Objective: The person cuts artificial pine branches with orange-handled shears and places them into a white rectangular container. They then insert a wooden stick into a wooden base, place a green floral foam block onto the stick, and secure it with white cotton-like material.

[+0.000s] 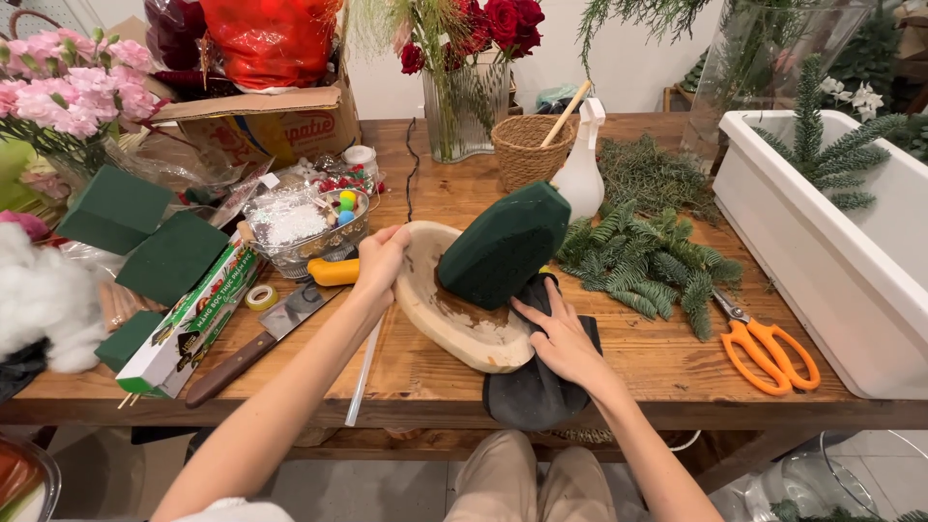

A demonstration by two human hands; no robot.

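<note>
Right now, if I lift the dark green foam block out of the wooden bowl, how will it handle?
The foam block leans tilted in the wooden bowl, so it may tip once nudged. It looks like floral foam: probably light for its bulk and easily dented. The left hand steadies the rim; the right hand rests beside the block.

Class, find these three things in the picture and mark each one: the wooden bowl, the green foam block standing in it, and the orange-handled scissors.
wooden bowl [464, 338], head view, on its near inner wall.
green foam block [505, 246], head view, on its broad front face.
orange-handled scissors [768, 353], head view, on the orange handle loops.
</note>
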